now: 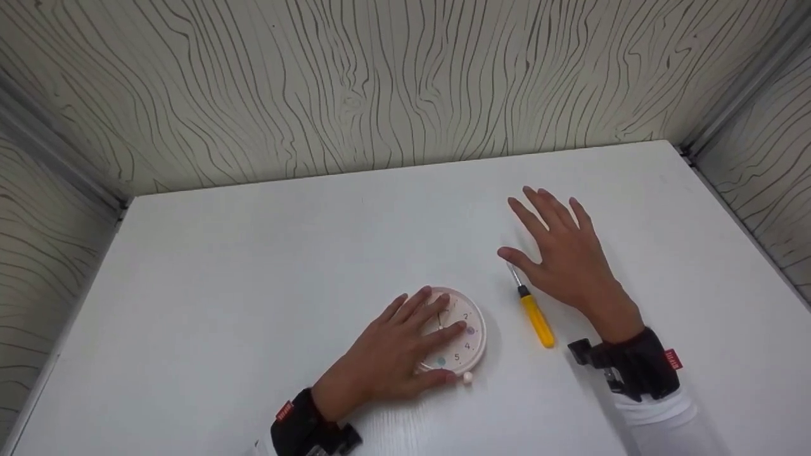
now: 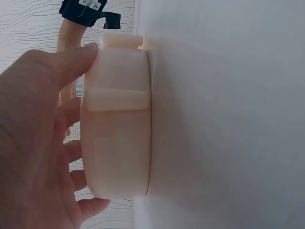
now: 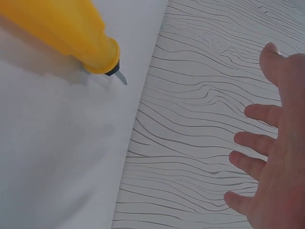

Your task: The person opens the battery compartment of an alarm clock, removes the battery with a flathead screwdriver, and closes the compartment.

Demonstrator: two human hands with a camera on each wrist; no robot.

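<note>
A round pale pink clock (image 1: 476,342) lies face up on the white table, with numbers and coloured dots on its dial. My left hand (image 1: 396,354) rests over its left part with fingers spread and fairly straight, the thumb near the lower rim. In the left wrist view, the clock's smooth side wall (image 2: 116,143) faces the camera, and my fingers reach over its face. My right hand (image 1: 564,259) is spread and holds nothing, just above and right of a screwdriver (image 1: 537,320) with a yellow handle. The right wrist view shows the screwdriver's handle (image 3: 71,28) close up.
A small pink peg (image 1: 467,377) sticks out from the clock's lower rim. The white table (image 1: 253,266) meets a wood-grain patterned panel (image 1: 355,82) at the back, with similar panels at both sides. Both wrists wear black straps (image 1: 640,364).
</note>
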